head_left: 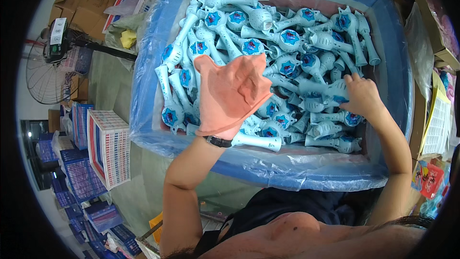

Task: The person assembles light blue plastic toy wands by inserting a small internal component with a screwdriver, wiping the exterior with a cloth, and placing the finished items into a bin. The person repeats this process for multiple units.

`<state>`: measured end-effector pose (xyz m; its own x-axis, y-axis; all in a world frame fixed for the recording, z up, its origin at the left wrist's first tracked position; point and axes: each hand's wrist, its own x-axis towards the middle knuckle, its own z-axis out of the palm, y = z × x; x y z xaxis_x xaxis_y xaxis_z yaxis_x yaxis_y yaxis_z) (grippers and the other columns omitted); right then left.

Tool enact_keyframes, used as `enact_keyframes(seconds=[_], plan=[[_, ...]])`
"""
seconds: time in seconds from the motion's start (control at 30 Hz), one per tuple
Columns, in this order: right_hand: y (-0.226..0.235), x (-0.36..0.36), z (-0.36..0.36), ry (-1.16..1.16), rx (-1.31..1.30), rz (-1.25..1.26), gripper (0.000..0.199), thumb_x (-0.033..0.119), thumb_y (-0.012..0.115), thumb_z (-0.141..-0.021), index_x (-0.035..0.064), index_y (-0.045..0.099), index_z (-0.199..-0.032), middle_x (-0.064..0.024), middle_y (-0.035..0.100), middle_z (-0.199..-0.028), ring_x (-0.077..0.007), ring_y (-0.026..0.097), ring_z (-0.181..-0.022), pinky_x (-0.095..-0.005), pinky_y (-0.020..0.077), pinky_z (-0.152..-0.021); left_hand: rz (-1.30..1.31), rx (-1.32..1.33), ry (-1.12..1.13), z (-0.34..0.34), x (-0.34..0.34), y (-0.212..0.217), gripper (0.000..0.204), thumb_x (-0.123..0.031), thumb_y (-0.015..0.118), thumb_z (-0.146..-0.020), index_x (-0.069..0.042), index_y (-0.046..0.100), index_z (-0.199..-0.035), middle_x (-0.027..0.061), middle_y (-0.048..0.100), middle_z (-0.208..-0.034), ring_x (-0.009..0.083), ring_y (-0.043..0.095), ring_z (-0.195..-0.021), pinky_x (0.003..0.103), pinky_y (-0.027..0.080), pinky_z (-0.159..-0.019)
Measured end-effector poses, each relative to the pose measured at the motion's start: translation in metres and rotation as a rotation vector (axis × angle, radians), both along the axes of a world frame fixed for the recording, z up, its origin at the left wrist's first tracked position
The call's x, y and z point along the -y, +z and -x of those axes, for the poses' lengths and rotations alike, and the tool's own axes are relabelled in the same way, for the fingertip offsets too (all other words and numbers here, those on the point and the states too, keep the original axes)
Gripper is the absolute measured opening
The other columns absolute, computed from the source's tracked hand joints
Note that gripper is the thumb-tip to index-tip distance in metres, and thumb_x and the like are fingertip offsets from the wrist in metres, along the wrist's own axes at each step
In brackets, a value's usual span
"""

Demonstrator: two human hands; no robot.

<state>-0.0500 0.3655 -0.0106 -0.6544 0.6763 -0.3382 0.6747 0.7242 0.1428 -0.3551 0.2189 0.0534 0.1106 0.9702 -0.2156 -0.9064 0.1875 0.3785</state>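
Observation:
A loose salmon-coloured cloth glove (235, 88) covers my left hand (232, 100), over the left middle of a heap of pale blue plastic toys. Its folds hide my fingers, so I cannot tell what they hold, if anything. My right hand (359, 93) is closed on the wide end of a pale blue toy wand (316, 88), slightly blurred, its handle pointing left. Many similar toy wands (290, 38) lie jumbled below, each with a round head, a blue star-shaped panel and a flared handle. One handle (258, 141) sticks out beside my left wrist.
A large blue bin (153, 91) lined with clear plastic holds the heap, its near rim close to my body. Leftward stand a fan (52, 72), a stack of printed boxes (110, 148) and darker boxes (81, 172). Cardboard and a yellow-edged paper sheet (438, 115) flank the right side.

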Motion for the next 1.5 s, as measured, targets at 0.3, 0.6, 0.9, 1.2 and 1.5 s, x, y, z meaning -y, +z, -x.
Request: enact_keyframes(seconds=[0.3,0.6,0.9,1.2,1.5], plan=[[0.017,-0.007,-0.011,-0.205,-0.018,0.053,0.074,0.046,0.085,-0.064,-0.0006,0.060,-0.115,-0.0156,0.064,-0.103,-0.0301,0.066,-0.096,-0.0386,0.0518,-0.084,0.164,0.107,0.185,-0.001,0.000,0.007,0.049,-0.055,0.037,-0.080,-0.007,0.027,-0.074,0.0075,0.027,-0.071,0.0225,0.023,-0.061,0.035,0.023,-0.059],[0.081,0.059,-0.117,-0.820,-1.286,0.873,0.094,0.053,0.080,-0.075,-0.0022,0.045,-0.141,-0.0118,0.057,-0.132,-0.0234,0.055,-0.123,-0.0370,0.0431,-0.104,0.136,-0.164,0.138,0.007,0.007,-0.011,0.053,-0.057,0.042,-0.078,-0.004,0.044,-0.072,0.0086,0.036,-0.072,0.0232,0.027,-0.063,0.035,0.026,-0.060],[0.115,0.119,-0.039,-0.687,-2.093,1.090,0.019,0.026,0.065,-0.095,0.0097,0.056,-0.097,-0.0035,0.062,-0.086,-0.0177,0.063,-0.088,-0.0339,0.0488,-0.081,0.093,-0.002,0.027,-0.013,0.003,-0.012,0.063,-0.054,0.046,-0.076,0.004,0.047,-0.100,0.0126,0.048,-0.072,0.0236,0.041,-0.069,0.035,0.032,-0.070],[0.079,0.253,-0.059,-0.535,-2.509,1.007,0.047,0.024,0.058,-0.099,0.0060,0.039,-0.139,-0.0112,0.051,-0.132,-0.0247,0.047,-0.129,-0.0435,0.0357,-0.111,-0.595,0.315,0.061,-0.231,0.053,-0.025,0.115,-0.089,0.049,-0.066,0.002,0.046,-0.137,0.0206,0.053,-0.134,0.0311,0.050,-0.123,0.045,0.035,-0.109],[0.021,0.374,-0.193,-0.772,-2.324,1.689,0.077,0.015,0.070,-0.087,0.0079,0.029,-0.151,-0.0250,0.050,-0.139,-0.0368,0.061,-0.116,-0.0513,0.0495,-0.097,-0.099,0.357,-0.269,-0.312,0.096,0.010,0.065,-0.063,0.063,-0.084,-0.006,0.052,-0.112,0.0062,0.057,-0.107,0.0187,0.055,-0.103,0.036,0.046,-0.087]])
